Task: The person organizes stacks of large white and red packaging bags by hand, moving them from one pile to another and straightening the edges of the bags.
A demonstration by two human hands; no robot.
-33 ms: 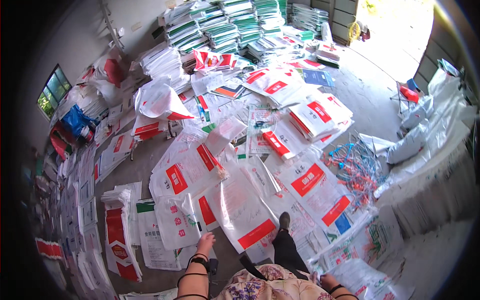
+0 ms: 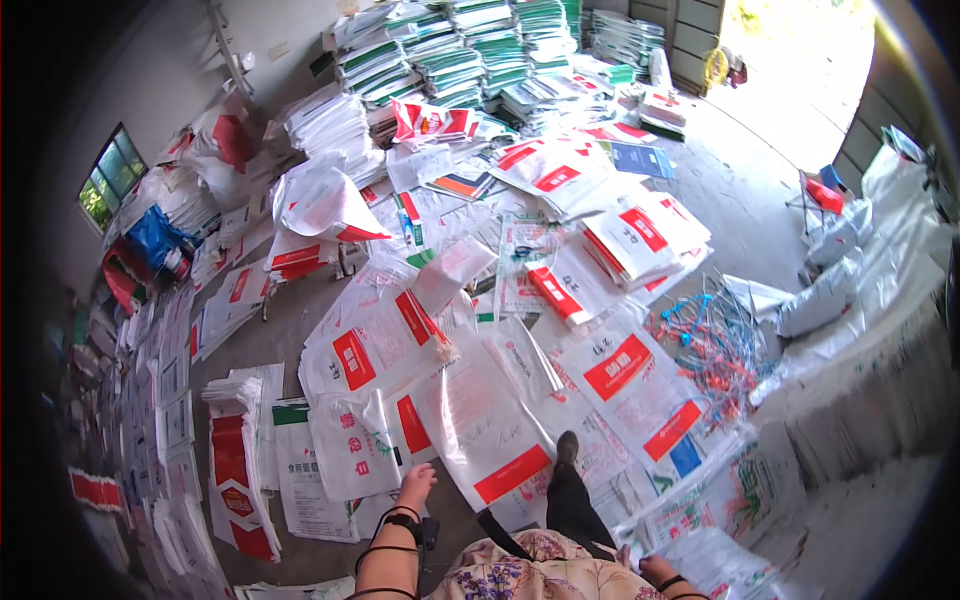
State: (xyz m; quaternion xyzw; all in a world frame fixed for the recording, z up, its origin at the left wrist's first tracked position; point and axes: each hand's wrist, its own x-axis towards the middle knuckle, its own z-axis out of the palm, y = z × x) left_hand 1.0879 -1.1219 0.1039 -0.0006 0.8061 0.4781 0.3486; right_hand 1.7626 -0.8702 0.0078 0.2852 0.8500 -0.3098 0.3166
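My left hand (image 2: 417, 486) hangs in front of my body with loosely bent fingers and holds nothing that shows. Beyond it lie a white woven sack with pink print (image 2: 352, 450) and a larger white sack with a red band (image 2: 482, 425), both flat on the floor and apart from the hand. Low at the right, my right hand (image 2: 654, 570) is closed beside my flowered top. A small pale bit shows at its fingers, too small to name. Near that hand is a crumpled clear-white sack (image 2: 715, 560). My foot (image 2: 567, 448) stands at the large sack's edge.
Flat sacks overlap across the floor. A folded red-and-white sack stack (image 2: 240, 480) lies at left. Tangled blue and red strings (image 2: 715, 340) are at right, near white sheeting (image 2: 880, 250). Tall green-and-white sack stacks (image 2: 460, 60) stand at the back, left of a bright doorway (image 2: 800, 70).
The view has shifted slightly. My left hand is a touch farther right. The sacks on the floor have not moved.
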